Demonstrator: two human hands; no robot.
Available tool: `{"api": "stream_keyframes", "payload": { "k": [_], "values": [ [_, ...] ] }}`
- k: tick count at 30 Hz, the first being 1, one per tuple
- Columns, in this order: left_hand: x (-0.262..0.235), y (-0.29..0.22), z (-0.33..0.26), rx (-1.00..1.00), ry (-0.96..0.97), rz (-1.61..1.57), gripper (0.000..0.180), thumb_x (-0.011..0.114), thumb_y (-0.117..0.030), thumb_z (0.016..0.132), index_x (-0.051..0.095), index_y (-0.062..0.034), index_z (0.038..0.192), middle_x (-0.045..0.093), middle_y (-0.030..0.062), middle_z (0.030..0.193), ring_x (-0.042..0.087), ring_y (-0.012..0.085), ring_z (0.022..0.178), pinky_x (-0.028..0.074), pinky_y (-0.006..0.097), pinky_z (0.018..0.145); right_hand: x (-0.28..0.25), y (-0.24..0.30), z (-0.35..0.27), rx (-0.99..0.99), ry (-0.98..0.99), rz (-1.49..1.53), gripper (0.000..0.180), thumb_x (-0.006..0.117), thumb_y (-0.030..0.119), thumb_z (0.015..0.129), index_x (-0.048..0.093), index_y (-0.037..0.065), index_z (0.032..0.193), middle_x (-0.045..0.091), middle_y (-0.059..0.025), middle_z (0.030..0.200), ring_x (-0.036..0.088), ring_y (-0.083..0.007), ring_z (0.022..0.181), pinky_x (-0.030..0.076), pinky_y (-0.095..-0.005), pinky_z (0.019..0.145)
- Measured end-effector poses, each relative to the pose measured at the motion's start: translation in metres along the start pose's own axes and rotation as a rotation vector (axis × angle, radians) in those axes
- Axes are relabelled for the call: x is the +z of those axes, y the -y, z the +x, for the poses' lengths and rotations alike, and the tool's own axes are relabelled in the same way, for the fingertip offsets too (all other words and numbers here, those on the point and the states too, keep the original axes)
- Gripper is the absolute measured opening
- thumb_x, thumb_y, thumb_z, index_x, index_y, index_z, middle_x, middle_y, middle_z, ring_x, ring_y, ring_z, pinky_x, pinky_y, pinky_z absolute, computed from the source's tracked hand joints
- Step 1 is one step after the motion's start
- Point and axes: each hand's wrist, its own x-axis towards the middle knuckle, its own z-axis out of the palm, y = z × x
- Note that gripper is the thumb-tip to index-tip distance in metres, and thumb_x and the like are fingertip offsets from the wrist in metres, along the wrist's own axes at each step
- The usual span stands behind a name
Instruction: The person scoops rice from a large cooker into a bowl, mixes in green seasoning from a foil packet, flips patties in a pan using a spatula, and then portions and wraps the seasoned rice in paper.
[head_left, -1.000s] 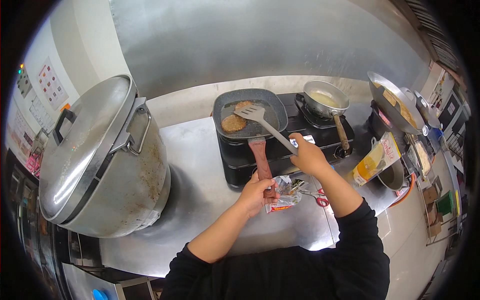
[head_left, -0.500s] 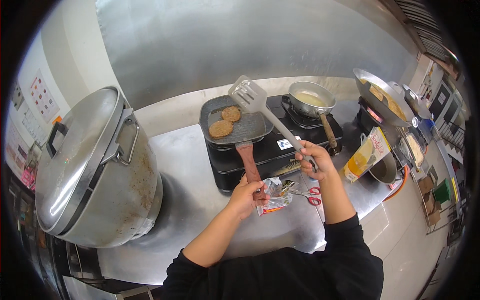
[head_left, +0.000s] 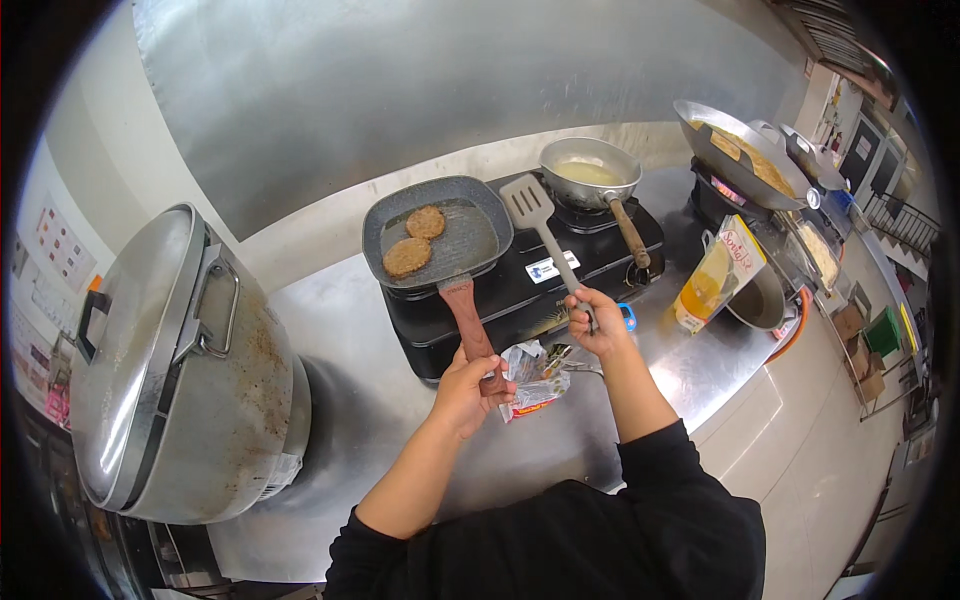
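Note:
My left hand (head_left: 468,391) is wrapped round the brown handle of a square grey grill pan (head_left: 470,225), which sits on the left side of a black two-burner stove (head_left: 545,292). Two browned patties (head_left: 407,257) lie in oil on the pan's left half. In my right hand (head_left: 598,322) is the handle of a grey slotted spatula (head_left: 528,203). Its blade is raised over the stove, just right of the pan's rim and apart from the patties. Below the pan handle, a crumpled plastic packet (head_left: 535,379) rests on the steel counter, beside my left fingers.
A small saucepan (head_left: 590,172) with pale liquid stands on the right burner. Farther right are an oil pouch (head_left: 715,275), a pot (head_left: 760,300) and a large wok (head_left: 745,155) of food. A big lidded steel pot (head_left: 230,380) fills the left of the counter (head_left: 370,440).
My right hand has lowered the spatula, whose blade has moved from over the pan's right edge to beside it. My left hand still grips the handle. The whole view has shifted slightly.

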Motion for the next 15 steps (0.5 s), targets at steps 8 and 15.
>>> {"api": "stream_keyframes", "payload": {
  "k": [8, 15],
  "values": [
    [-0.002, 0.001, 0.0, -0.004, -0.013, 0.014, 0.02, 0.047, -0.012, 0.08, 0.039, -0.0115, 0.098, 0.052, 0.0043, 0.081, 0.057, 0.0176, 0.059, 0.049, 0.027, 0.049, 0.018, -0.002, 0.001, -0.096, -0.291, -0.543, 0.035, 0.058, 0.026, 0.076, 0.048, 0.0, 0.097, 0.056, -0.0091, 0.073, 0.051, -0.0179, 0.051, 0.043, -0.0302, 0.045],
    [-0.002, 0.003, 0.001, 0.004, 0.003, 0.009, 0.019, 0.046, -0.012, 0.08, 0.04, -0.0114, 0.098, 0.053, 0.0043, 0.081, 0.057, 0.0173, 0.058, 0.049, 0.027, 0.048, -0.013, 0.009, -0.036, -0.302, -0.565, -0.842, 0.055, 0.053, 0.046, 0.076, 0.049, 0.002, 0.108, 0.056, -0.0102, 0.091, 0.053, -0.0181, 0.082, 0.044, -0.0296, 0.06]
  ]
}}
